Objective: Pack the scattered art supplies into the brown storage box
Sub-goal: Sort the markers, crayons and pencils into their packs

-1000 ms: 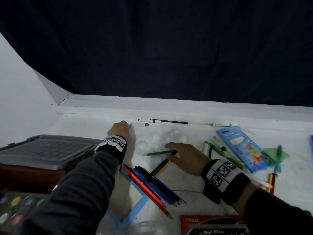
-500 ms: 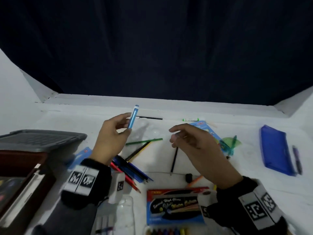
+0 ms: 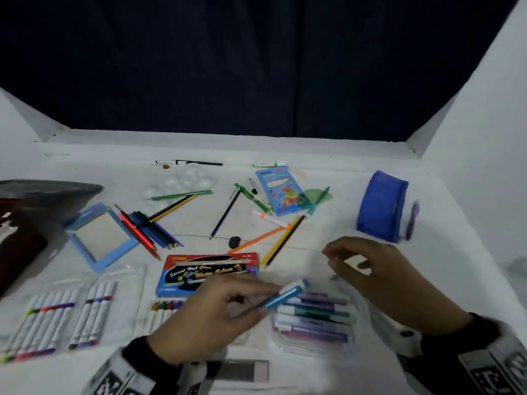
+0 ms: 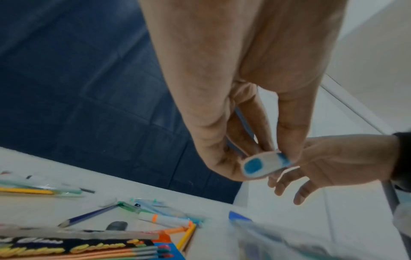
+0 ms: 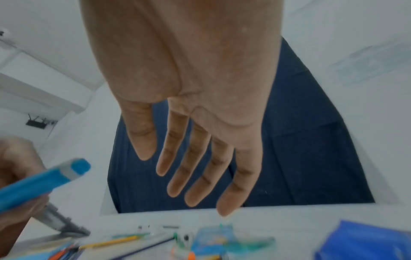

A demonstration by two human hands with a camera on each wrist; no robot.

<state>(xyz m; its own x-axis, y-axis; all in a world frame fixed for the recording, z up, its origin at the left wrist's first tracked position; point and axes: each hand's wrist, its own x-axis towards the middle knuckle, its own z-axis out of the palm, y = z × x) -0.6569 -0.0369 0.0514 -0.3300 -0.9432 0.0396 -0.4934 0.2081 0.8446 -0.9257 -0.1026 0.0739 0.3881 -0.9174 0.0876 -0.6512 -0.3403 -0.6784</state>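
My left hand [image 3: 225,306] pinches a blue marker [image 3: 285,295] between thumb and fingers, just above a clear pack of markers [image 3: 313,323] near the table's front. The marker's blue cap end [image 4: 255,166] faces the left wrist camera, and its blue barrel [image 5: 37,184] shows at the left of the right wrist view. My right hand [image 3: 368,269] hovers to the right of the marker with loosely spread fingers [image 5: 200,172], holding nothing. The brown storage box [image 3: 17,240] sits at the far left edge, its grey lid [image 3: 48,188] behind it.
Scattered on the white table [image 3: 328,223]: coloured pencils [image 3: 148,229], a watercolour box [image 3: 208,273], marker packs [image 3: 48,317], a blue-framed slate [image 3: 99,238], a white palette [image 3: 182,181], a blue crayon box [image 3: 278,192], a blue pencil case [image 3: 382,206]. White walls flank both sides.
The left hand lifted the blue marker from the far table and carried it back towards me, down over the clear marker pack. The right hand left the pencils and moved right. The head view tilted down.
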